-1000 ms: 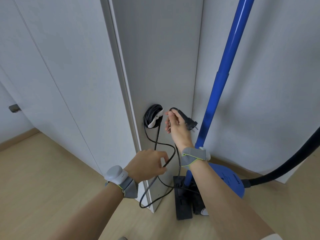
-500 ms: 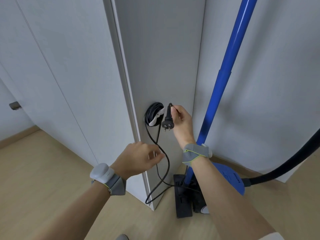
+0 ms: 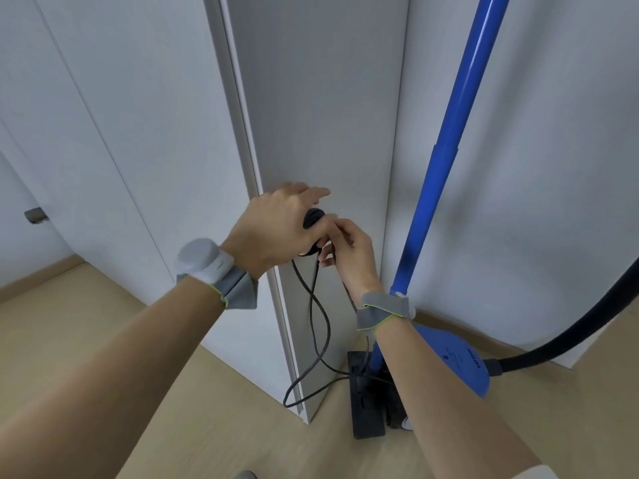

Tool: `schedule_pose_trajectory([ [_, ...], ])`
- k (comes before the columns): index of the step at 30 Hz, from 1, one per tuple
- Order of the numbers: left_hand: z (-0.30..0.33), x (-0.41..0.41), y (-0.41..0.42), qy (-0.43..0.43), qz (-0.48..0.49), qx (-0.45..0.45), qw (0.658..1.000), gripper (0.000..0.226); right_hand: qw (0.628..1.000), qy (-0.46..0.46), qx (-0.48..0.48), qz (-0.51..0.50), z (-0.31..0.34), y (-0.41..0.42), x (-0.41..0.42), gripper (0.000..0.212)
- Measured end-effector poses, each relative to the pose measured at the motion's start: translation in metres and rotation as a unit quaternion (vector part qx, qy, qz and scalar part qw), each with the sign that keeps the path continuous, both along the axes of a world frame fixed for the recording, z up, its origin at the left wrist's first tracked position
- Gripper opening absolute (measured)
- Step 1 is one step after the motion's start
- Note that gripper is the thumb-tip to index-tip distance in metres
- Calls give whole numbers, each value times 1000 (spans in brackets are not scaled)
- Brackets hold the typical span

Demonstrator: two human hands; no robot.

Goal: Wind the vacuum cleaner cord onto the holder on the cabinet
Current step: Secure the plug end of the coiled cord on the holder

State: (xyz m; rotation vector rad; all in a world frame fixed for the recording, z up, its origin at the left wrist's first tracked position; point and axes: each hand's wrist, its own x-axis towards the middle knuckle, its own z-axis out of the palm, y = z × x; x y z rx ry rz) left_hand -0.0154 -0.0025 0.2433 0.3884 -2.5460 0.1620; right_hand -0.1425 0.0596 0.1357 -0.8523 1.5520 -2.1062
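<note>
your left hand (image 3: 276, 229) lies over the wound coil (image 3: 313, 217) on the cabinet side panel (image 3: 321, 115), fingers mostly straight. your right hand (image 3: 349, 254) pinches the cord (image 3: 313, 299) just beside it. the slack loop near the panel's bottom corner could drag turns off the hidden holder if you let go.

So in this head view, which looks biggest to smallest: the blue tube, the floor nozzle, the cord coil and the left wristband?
1. Blue tube, by far the longest.
2. Floor nozzle.
3. Left wristband, though it sits nearer the camera, so unsure against the nozzle.
4. Cord coil, mostly hidden by the left hand.
</note>
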Motion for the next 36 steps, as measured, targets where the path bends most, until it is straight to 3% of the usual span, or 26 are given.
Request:
schedule_pose_trajectory([
  [2, 7, -13, -7, -91, 24, -41, 995, 52, 1000, -11, -11, 10, 1, -1, 3, 21],
  [6, 15, -24, -16, -190, 31, -105, 976, 33, 998, -39, -40, 23, 3, -3, 5, 24],
  [15, 21, -30, -21, -213, 34, -155, 964, 34, 995, -81, -54, 23, -13, -2, 1, 21],
  [21, 19, -33, -18, -262, 59, -227, 936, 47, 998, -55, -22, 38, -25, -5, -5, 18],
  [28, 21, -38, -14, -297, 65, -294, 906, 38, 998, -67, -21, 4, -26, -11, -5, 18],
  [36, 29, -44, -3, -366, 79, -303, 876, 48, 999, -30, 4, -38, -25, -12, -4, 20],
])
